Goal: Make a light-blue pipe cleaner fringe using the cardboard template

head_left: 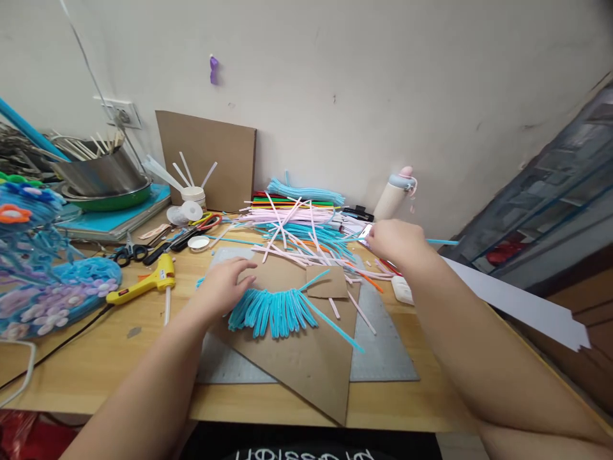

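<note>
My left hand (226, 284) lies flat with fingers spread on a brown cardboard sheet (306, 367), pressing at the left end of a curved fan of folded blue pipe cleaners (272, 313). My right hand (393, 241) reaches to the far right of the desk, its fingers curled at the edge of a loose pile of pink and blue pipe cleaners (297, 233); a blue pipe cleaner (443, 242) sticks out to its right, and what the fingers grip is hidden. A small cardboard piece (328, 282) lies just above the fan.
A grey cutting mat (387, 358) lies under the cardboard. A yellow glue gun (143, 284), black scissors (130, 253) and a blue pipe-cleaner craft (43, 287) sit on the left. A metal pot (98, 169), an upright cardboard panel (205, 153) and a bottle (395, 191) stand by the wall.
</note>
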`<state>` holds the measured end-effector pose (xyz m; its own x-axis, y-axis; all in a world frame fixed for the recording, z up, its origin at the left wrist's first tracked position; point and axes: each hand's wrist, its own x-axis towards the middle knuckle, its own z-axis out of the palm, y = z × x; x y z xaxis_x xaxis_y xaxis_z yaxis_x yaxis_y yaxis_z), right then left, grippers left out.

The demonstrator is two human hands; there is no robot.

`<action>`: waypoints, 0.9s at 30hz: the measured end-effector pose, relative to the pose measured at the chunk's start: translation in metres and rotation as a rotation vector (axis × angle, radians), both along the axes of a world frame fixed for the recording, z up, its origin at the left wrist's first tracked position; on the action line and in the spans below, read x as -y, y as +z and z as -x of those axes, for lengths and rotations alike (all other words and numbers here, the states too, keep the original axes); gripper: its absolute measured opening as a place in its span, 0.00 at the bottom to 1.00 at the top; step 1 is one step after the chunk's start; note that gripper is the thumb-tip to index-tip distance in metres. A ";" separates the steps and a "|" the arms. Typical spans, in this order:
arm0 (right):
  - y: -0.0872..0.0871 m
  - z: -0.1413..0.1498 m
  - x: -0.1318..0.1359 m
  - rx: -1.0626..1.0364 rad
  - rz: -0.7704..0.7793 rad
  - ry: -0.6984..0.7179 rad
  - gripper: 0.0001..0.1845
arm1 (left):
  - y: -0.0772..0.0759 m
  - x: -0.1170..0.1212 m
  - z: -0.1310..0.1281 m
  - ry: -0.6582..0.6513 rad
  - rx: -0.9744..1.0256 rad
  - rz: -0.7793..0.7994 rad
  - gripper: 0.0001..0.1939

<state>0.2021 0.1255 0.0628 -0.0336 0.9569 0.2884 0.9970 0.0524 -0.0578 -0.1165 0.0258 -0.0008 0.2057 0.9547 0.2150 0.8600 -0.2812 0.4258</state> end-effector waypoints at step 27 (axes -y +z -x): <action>-0.090 -0.053 0.065 -1.032 -0.074 0.072 0.21 | 0.065 -0.037 -0.070 -0.004 0.935 0.916 0.13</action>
